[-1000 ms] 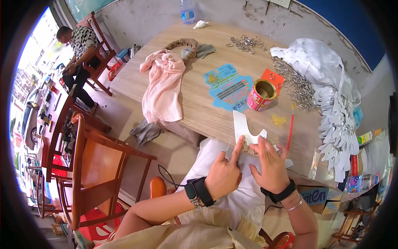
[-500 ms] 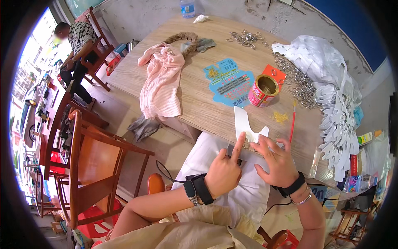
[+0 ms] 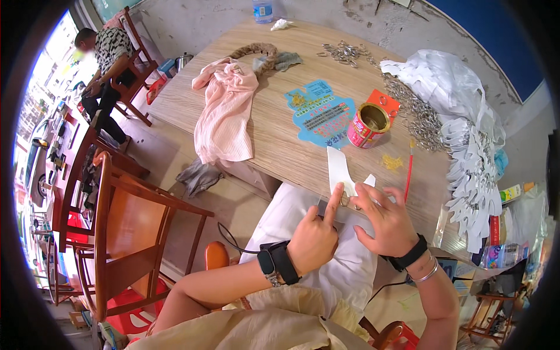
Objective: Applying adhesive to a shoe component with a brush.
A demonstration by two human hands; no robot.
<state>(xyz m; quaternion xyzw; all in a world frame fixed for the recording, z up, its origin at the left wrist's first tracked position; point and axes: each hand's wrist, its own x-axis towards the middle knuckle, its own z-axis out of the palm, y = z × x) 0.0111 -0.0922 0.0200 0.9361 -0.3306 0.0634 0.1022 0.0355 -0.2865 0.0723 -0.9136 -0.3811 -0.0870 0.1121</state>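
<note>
A flat white cut-out piece point(image 3: 338, 166) lies at the near edge of the wooden table point(image 3: 280, 137). My left hand point(image 3: 315, 238) presses its stretched index finger onto the piece's lower part; the other fingers are curled and hold nothing visible. On the right side of the piece, my right hand point(image 3: 389, 227) has its fingers spread, with the fingertips touching it. Between the two hands a small metal ring point(image 3: 345, 200) shows at the piece's lower edge, partly hidden by fingers. A thin red stick point(image 3: 409, 175) and yellow shreds point(image 3: 392, 162) lie beyond my right hand.
A pink can point(image 3: 364, 131) stands by an orange card point(image 3: 383, 99) and a blue card point(image 3: 324, 116). Metal rings point(image 3: 417, 111) and white cut-outs point(image 3: 469, 186) pile up at right. A pink garment point(image 3: 224, 128) hangs over the left edge. A person sits at a chair point(image 3: 140, 204) side, far left.
The whole view has shifted slightly. My right fingertips have moved a little closer to my left index finger and now cover more of the white piece and ring.
</note>
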